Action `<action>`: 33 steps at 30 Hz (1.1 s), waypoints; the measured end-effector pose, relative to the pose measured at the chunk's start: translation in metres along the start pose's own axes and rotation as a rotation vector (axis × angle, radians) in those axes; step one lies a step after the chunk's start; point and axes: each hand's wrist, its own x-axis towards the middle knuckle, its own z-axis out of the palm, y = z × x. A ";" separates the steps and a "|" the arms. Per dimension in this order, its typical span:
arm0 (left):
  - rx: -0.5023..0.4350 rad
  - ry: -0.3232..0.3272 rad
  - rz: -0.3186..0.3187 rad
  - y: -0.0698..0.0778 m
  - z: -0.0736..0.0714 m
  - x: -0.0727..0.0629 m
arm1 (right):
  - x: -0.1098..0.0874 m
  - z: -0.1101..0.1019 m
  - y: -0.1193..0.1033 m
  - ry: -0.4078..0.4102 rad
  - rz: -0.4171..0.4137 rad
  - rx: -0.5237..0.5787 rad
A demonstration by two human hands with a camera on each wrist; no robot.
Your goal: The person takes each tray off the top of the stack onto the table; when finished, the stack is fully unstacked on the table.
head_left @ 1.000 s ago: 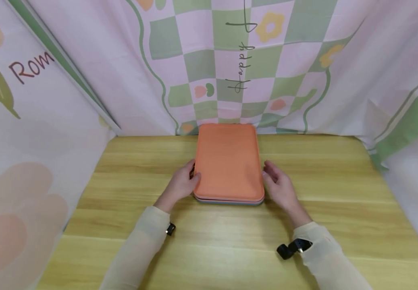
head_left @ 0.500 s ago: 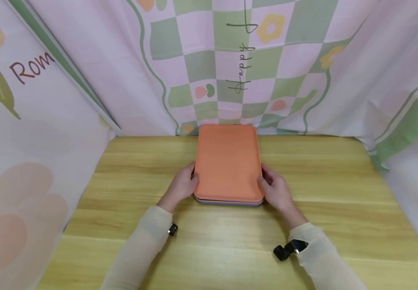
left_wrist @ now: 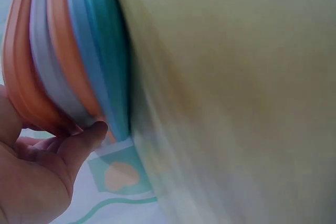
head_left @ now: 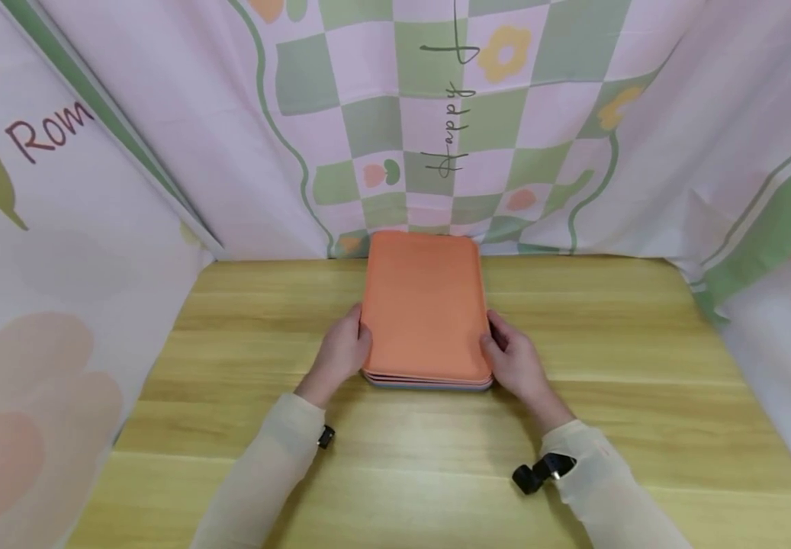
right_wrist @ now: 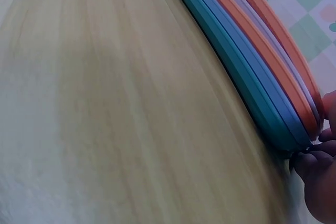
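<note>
A stack of shallow rectangular trays rests on the table, its top orange tray (head_left: 426, 305) lying lengthwise away from me. In the left wrist view a lavender tray (left_wrist: 43, 51), a second orange tray (left_wrist: 62, 30), a blue tray (left_wrist: 81, 30) and a teal tray (left_wrist: 109, 40) sit beneath it. My left hand (head_left: 338, 349) grips the stack's left side, thumb over the top rim and fingers at the lower edges. On the opposite side my right hand (head_left: 519, 366) holds the right edge the same way. How many trays the fingers reach under is unclear.
The wooden table (head_left: 422, 465) extends in front and to both sides. Behind the stack hangs a patterned curtain (head_left: 429, 114), close to its far edge. A printed cloth wall (head_left: 86, 267) borders the left side.
My right hand has come in from beside the stack and taken hold of its right edge. The left hand keeps its hold. Gaps at the stack's near edge look slightly wider.
</note>
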 end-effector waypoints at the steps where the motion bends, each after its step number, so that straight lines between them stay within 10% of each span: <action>1: -0.007 0.009 0.000 0.000 -0.002 0.000 | 0.000 0.001 0.000 0.005 0.003 -0.002; 10: -0.192 0.057 -0.039 -0.010 -0.022 -0.001 | 0.000 0.003 0.002 0.020 0.014 0.000; 21: -0.602 0.182 -0.300 -0.027 -0.038 -0.007 | 0.000 0.000 -0.003 -0.031 0.038 -0.006; 33: -0.715 0.233 -0.414 -0.054 -0.069 -0.018 | 0.001 0.000 -0.005 -0.041 0.060 -0.036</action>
